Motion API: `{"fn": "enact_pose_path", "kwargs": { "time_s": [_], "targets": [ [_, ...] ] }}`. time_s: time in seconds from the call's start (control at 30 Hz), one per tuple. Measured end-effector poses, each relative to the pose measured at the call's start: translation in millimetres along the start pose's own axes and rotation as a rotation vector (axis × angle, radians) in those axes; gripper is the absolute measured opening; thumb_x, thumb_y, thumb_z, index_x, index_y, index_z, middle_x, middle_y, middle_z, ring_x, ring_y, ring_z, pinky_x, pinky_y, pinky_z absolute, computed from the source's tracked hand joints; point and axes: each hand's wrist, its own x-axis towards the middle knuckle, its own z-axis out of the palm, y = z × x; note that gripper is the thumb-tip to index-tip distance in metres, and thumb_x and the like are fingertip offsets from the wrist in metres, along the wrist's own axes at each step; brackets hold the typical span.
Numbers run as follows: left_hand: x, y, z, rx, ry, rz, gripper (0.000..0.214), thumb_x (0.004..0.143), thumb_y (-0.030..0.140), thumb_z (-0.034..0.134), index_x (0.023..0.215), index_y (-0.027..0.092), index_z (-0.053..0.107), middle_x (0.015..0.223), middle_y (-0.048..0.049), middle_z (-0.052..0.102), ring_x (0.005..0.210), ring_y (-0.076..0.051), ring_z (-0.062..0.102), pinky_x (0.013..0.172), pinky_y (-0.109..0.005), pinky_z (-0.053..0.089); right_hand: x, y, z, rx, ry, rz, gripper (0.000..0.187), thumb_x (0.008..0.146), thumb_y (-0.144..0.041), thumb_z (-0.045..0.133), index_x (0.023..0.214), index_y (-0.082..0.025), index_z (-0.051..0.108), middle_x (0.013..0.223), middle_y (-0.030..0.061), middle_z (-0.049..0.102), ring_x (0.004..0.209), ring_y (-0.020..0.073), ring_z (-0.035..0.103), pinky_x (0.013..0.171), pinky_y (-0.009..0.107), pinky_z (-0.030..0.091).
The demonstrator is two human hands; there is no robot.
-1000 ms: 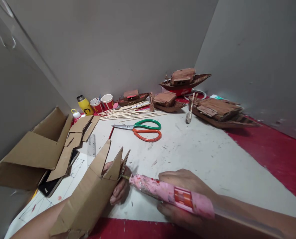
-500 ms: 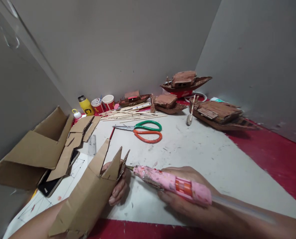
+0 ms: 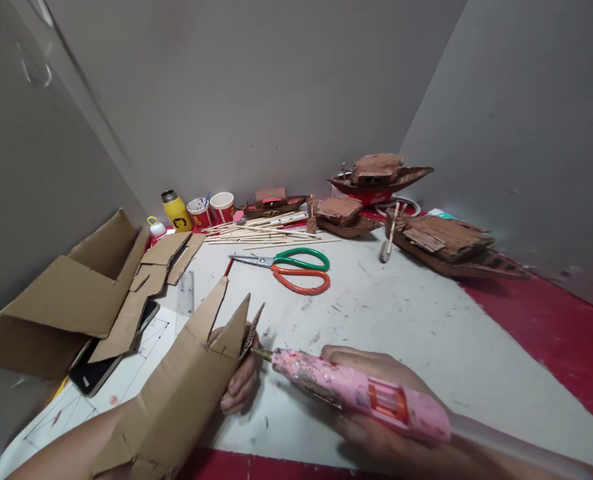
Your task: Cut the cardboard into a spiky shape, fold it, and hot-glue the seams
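Observation:
A folded cardboard hull (image 3: 176, 387) with pointed flaps at its far end is held up by my left hand (image 3: 241, 383), whose fingers curl round its far right side. My right hand (image 3: 371, 373) is wrapped round a pink, stained hot glue gun (image 3: 321, 381), with a clear glue stick (image 3: 506, 440) coming out of its rear. The metal nozzle (image 3: 261, 354) points left, close to the edge of the rightmost flap; whether it touches the cardboard I cannot tell. Most of my left palm is hidden behind the hull.
Scissors (image 3: 296, 265) with green and orange handles lie past the hull. Thin wooden sticks (image 3: 261, 230), paper cups (image 3: 222, 208) and a yellow bottle (image 3: 175, 212) stand behind. Brown model boats (image 3: 446, 243) line the back right. A cardboard box (image 3: 61, 293), a phone (image 3: 94, 370) and a ruler (image 3: 186, 293) are left.
My right hand has shifted the glue gun slightly right and down, its nozzle drawn a little back from the flap. The whole view has moved slightly; my left hand still holds the hull.

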Motion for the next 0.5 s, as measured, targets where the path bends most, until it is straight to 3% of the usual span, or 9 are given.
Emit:
{"fn": "enact_pose_path", "kwargs": {
  "time_s": [0.27,0.37,0.5],
  "targets": [
    [-1.0,-18.2,-10.6,-0.062,-0.055,0.003,0.023,0.093,0.037,0.048,0.096,0.023,0.067,0.050,0.0049,0.051,0.031,-0.009,0.035,0.034,-0.020,0.034,-0.3,-3.7,1.6,-0.035,-0.020,-0.002,0.030,0.087,-0.042,0.046,0.067,-0.022,0.038,0.064,0.0009,0.046,0.057,0.0151,0.044,0.050,0.027,0.037],
    [-3.9,-21.2,-2.1,-0.072,-0.019,0.009,0.021,0.091,0.037,0.051,0.099,0.024,0.065,0.048,0.0059,0.048,0.029,-0.009,0.030,0.032,-0.019,0.030,-0.5,-1.3,1.9,-0.021,-0.047,-0.015,0.031,0.088,-0.044,0.045,0.067,-0.022,0.037,0.063,0.0002,0.045,0.055,0.0143,0.043,0.048,0.026,0.037],
    [-6.2,-20.6,13.2,-0.079,0.121,0.066,0.025,0.092,0.036,0.048,0.086,0.019,0.066,0.044,0.0055,0.044,0.027,-0.008,0.026,0.030,-0.021,0.027,-1.3,1.8,2.7,-0.010,-0.006,0.016,0.033,0.088,-0.045,0.047,0.066,-0.022,0.039,0.062,-0.0005,0.044,0.053,0.0132,0.042,0.047,0.025,0.037]
  ]
}}
